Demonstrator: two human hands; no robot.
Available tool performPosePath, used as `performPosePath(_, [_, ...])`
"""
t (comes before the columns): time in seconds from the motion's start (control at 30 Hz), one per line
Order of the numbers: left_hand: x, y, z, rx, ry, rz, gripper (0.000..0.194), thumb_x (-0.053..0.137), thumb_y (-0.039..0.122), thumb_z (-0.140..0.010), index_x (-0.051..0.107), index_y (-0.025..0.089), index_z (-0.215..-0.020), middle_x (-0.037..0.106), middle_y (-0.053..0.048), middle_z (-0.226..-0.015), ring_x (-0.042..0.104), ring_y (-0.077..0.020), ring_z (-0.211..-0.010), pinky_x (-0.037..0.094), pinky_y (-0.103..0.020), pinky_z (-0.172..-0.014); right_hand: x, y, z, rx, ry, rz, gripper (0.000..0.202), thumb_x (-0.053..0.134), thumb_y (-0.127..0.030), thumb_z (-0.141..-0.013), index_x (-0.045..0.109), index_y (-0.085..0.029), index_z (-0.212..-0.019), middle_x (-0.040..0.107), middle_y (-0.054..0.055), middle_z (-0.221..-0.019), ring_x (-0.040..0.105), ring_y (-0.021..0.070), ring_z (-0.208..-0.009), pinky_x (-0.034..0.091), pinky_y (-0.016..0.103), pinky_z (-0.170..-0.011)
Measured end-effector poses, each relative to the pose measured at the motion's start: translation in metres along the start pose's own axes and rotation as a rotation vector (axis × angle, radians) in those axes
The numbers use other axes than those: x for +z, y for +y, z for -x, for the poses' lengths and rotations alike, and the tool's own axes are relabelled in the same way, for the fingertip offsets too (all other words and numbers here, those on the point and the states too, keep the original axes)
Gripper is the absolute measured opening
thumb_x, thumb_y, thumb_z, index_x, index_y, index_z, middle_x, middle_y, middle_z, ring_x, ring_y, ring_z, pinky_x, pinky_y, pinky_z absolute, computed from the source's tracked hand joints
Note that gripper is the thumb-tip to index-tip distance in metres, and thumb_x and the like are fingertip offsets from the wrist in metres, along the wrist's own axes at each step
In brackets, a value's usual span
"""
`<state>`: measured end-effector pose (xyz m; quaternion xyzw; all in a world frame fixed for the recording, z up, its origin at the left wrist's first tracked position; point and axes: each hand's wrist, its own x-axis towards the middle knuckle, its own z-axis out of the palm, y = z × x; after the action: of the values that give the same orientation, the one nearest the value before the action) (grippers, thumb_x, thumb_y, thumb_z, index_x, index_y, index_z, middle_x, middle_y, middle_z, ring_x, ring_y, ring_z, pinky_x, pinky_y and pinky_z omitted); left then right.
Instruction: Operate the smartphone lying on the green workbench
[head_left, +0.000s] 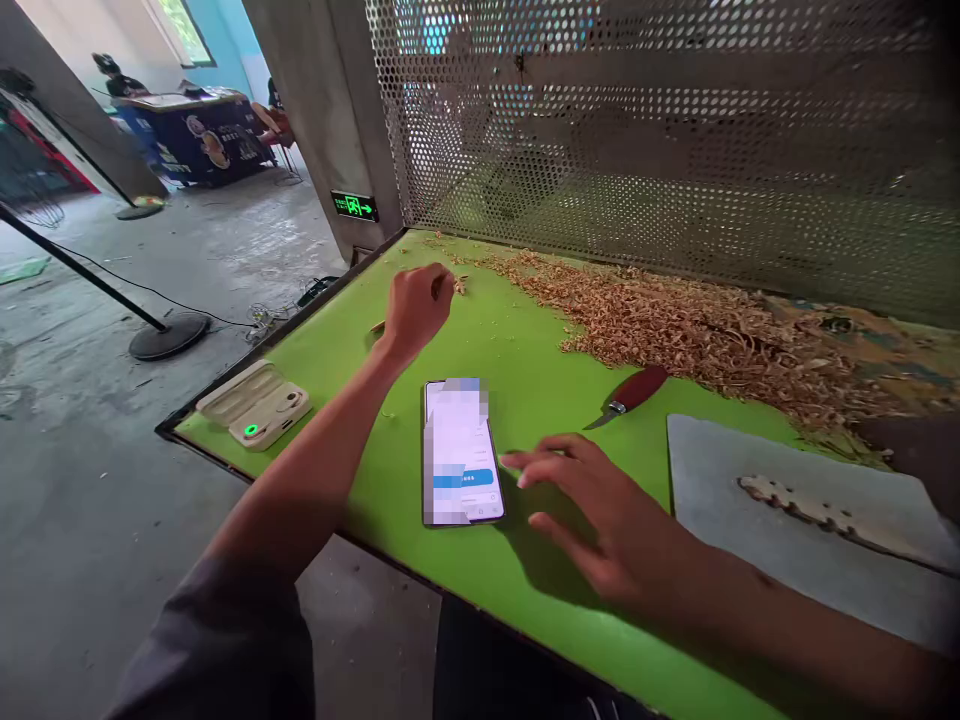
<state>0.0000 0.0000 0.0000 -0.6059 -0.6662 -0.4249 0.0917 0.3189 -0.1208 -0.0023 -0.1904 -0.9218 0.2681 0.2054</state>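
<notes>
A phone (pixel 459 450) with a lit screen lies flat on the green table (pixel 405 560). Just right of it hovers my right hand (pixel 592 510), fingers apart and holding nothing, the fingertips near the phone's right edge. Farther up the table, my left hand (pixel 421 305) is curled closed beside some small wood shavings (pixel 460 285); whatever its fingers may hold is hidden. A knife with a red handle (pixel 637 388) lies to the right of the phone, its blade pointing left. An open white earbud case (pixel 259 405) sits at the table's left, left of my left forearm.
Wood shavings (pixel 675 320) are heaped along the back by a perforated metal screen (pixel 660 130). At right, a grey sheet (pixel 720 460) bears a carved wooden piece (pixel 802 505). A stand base (pixel 169 337) is on the floor at left. Distant people sit near a blue table (pixel 202 140).
</notes>
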Motion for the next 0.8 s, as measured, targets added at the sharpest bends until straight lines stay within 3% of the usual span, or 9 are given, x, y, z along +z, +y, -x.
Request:
performPosePath(0.17, [-0.009, -0.005, 0.008, -0.061, 0.001, 0.042, 0.022, 0.055, 0.026, -0.093, 0.066, 0.020, -0.074, 0.069, -0.005, -0.071, 0.062, -0.0175, -0.070, 0.047, -0.031, -0.072, 0.014, 0.007, -0.028, -0.003, -0.055, 0.027, 0.027, 0.057, -0.014, -0.096, 0.058, -0.023, -0.121, 0.066, 0.015, -0.131, 0.049, 0.0342, -0.131, 0.052, 0.058, -0.098])
performPosePath(0.3, [-0.014, -0.001, 0.003, -0.076, -0.002, 0.078, 0.023, 0.054, 0.025, -0.093, 0.065, 0.021, -0.074, 0.067, -0.004, -0.071, 0.062, -0.0180, -0.073, 0.048, -0.032, -0.074, 0.011, 0.012, -0.022, 0.009, 0.024, -0.123, 0.023, 0.053, -0.013, -0.098, 0.058, -0.024, -0.117, 0.067, 0.013, -0.120, 0.054, 0.0291, -0.125, 0.055, 0.049, -0.094])
performPosePath(0.47, [-0.013, -0.012, 0.004, -0.098, 0.003, 0.009, 0.021, 0.055, 0.024, -0.091, 0.067, 0.020, -0.075, 0.068, -0.004, -0.070, 0.061, -0.0172, -0.068, 0.047, -0.032, -0.074, 0.015, 0.018, -0.016, 0.002, 0.158, -0.149, 0.026, 0.055, -0.012, -0.096, 0.057, -0.026, -0.118, 0.067, 0.011, -0.117, 0.057, 0.0269, -0.119, 0.057, 0.044, -0.091])
performPosePath(0.8, [-0.015, -0.022, 0.004, -0.163, -0.062, -0.103, 0.016, 0.056, 0.023, -0.086, 0.065, 0.020, -0.074, 0.065, -0.005, -0.068, 0.059, -0.0203, -0.071, 0.046, -0.033, -0.079, 0.024, 0.024, -0.020, -0.081, 0.125, -0.060, 0.025, 0.053, -0.012, -0.096, 0.057, -0.024, -0.118, 0.071, 0.012, -0.115, 0.059, 0.0278, -0.112, 0.056, 0.044, -0.085])
